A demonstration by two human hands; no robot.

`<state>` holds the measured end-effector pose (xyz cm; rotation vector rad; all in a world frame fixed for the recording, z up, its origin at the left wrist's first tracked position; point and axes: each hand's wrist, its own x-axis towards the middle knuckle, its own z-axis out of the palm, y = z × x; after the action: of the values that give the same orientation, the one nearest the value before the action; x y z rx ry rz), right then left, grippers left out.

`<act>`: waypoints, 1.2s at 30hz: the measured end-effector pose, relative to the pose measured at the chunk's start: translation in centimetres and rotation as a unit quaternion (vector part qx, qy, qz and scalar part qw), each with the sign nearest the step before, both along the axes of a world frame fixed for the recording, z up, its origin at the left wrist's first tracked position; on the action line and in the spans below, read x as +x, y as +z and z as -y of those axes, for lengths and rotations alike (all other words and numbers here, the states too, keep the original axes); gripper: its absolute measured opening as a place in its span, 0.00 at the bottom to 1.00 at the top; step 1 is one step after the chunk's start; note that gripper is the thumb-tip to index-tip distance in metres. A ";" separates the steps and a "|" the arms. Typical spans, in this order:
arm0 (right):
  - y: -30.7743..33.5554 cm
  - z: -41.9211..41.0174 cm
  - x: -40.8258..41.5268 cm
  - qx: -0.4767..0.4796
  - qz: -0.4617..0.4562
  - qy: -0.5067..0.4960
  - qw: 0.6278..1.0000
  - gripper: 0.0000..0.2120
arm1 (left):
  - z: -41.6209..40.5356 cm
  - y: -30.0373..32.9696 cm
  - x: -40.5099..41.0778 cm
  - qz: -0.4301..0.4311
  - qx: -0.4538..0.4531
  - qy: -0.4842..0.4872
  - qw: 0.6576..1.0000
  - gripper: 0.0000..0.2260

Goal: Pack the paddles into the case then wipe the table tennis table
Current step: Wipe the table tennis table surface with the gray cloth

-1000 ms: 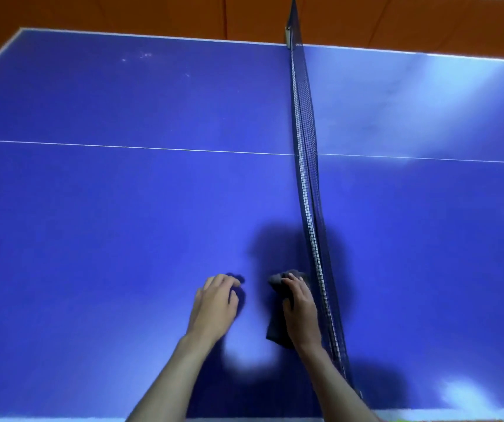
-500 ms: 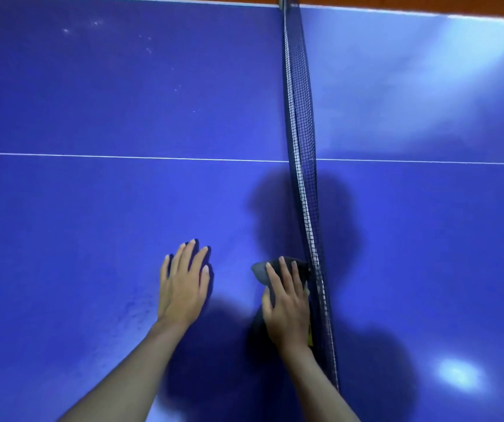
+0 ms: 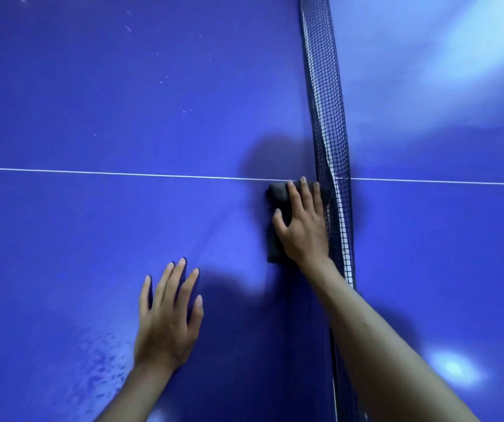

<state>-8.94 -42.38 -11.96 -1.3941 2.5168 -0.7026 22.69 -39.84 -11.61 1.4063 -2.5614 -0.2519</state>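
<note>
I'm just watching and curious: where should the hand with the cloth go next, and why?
Probably keep pushing the dark cloth forward along the net, past the white centre line. The right hand presses it flat just short of that line, and pale specks show on the table beyond. The left hand rests flat, bracing.

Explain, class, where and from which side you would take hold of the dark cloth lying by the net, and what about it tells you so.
Probably the cloth's bare left edge, approached from the left. The right hand lies flat over its middle, and the net runs close along its right side, blocking that approach. It lies flat on the table, so pinching a free edge seems easiest.
</note>
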 end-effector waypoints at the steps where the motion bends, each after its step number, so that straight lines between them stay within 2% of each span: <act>1: 0.0 1.0 -0.5 -0.004 0.007 -0.004 1.000 0.32 | 0.1 -0.1 0.0 -0.002 -0.005 -0.001 1.000 0.22; 10: 0.1 0.2 0.1 0.005 -0.004 0.004 1.000 0.30 | 0.3 -0.5 0.1 -0.007 -0.018 0.010 1.000 0.22; 16: 0.7 -8.7 6.7 -0.011 0.001 0.006 1.000 0.25 | 0.0 -0.1 0.0 -0.010 -0.015 0.020 1.000 0.21; 24: 0.7 -20.0 14.7 0.028 0.000 0.002 1.000 0.29 | -0.4 0.2 0.2 -0.013 -0.019 0.021 1.000 0.20; 28: 0.6 -17.1 14.2 0.037 -0.005 -0.044 0.998 0.31 | -0.3 -0.1 0.0 -0.015 -0.040 0.030 0.999 0.19; 36: -0.3 -2.8 7.2 -0.007 -0.035 -0.043 0.998 0.25 | 0.1 -0.8 0.0 -0.020 -0.061 0.025 0.998 0.19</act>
<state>-1.69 -39.61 -12.24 -1.3436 2.6456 -0.7008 22.66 -39.98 -12.37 1.4033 -2.4607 -0.1128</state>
